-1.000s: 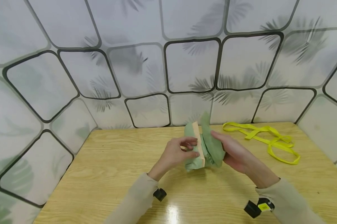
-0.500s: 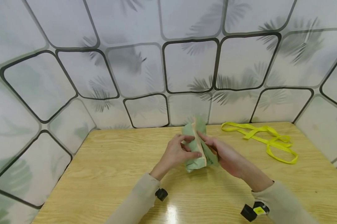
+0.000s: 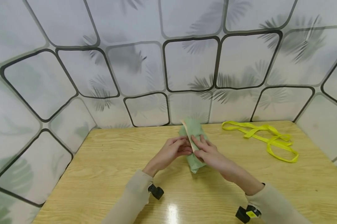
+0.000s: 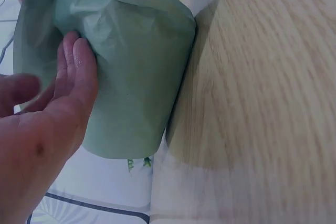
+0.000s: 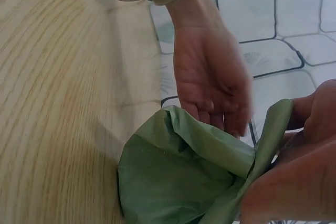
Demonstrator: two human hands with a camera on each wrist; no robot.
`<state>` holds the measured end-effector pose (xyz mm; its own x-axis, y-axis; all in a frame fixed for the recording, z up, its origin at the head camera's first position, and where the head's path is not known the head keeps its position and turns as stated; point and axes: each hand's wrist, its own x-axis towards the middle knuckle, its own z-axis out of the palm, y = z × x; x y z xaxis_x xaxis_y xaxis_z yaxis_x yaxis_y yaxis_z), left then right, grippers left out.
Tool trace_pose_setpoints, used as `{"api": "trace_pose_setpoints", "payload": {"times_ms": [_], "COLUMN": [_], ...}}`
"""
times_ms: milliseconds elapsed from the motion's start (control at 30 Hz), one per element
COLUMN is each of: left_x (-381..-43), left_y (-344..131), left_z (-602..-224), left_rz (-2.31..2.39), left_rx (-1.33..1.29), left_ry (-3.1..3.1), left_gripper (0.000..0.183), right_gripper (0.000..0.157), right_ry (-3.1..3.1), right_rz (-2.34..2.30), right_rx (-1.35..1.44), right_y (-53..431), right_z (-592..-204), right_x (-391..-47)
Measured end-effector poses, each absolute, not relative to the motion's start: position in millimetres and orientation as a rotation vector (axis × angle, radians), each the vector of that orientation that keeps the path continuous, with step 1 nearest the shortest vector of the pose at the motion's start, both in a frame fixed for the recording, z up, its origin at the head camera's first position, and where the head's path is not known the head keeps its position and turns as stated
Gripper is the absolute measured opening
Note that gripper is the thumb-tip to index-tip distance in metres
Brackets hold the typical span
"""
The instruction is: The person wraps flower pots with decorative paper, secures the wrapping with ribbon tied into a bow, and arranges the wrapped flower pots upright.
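A bundle in pale green wrapping paper lies on the wooden table, a peach strip running along the paper's upper edge. In the left wrist view the green paper rounds into a smooth body with a crumpled end. My left hand is at the bundle's left side, its fairly straight fingers touching the paper. From the right, my right hand lies over the paper; in the right wrist view this hand pinches a raised flap between thumb and fingers. What the paper encloses is hidden.
A loose yellow ribbon lies in loops at the table's back right. The wooden table ends at a patterned cloth backdrop. Black wrist cameras sit on both sleeves.
My right hand has moved left, bringing the green flap over the bundle. The peach strip now leans left. My left hand has drawn back from the strip to the bundle's side.
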<state>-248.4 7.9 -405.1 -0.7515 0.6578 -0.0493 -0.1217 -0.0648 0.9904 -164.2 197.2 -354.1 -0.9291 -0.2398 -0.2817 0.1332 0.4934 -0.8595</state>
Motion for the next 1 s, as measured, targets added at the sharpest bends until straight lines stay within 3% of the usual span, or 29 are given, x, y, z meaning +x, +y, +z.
{"api": "trace_pose_setpoints", "payload": {"times_ms": [200, 400, 667, 833, 1000], "left_x": [-250, -252, -249, -251, -251], "left_y": [17, 23, 25, 29, 31], "left_z": [-397, -396, -396, -399, -406], "left_rz": [1.875, 1.829, 1.858, 1.886, 1.947], "left_rx": [0.465, 0.463, 0.464, 0.384, 0.259], "left_ry": [1.808, 1.924, 1.871, 1.865, 1.871], "left_gripper": [0.061, 0.044, 0.042, 0.041, 0.043], "right_gripper": [0.062, 0.060, 0.059, 0.076, 0.076], "right_ry": [2.565, 2.600, 2.549, 2.733, 2.891], "right_rz": [-1.237, -1.238, -1.571, -1.344, -1.162], "right_rx": [-0.187, -0.181, -0.053, -0.070, -0.192], "right_y": [190, 188, 205, 213, 216], "right_z": [-363, -364, -365, -374, -381], "right_x": [-159, -155, -160, -164, -169]}}
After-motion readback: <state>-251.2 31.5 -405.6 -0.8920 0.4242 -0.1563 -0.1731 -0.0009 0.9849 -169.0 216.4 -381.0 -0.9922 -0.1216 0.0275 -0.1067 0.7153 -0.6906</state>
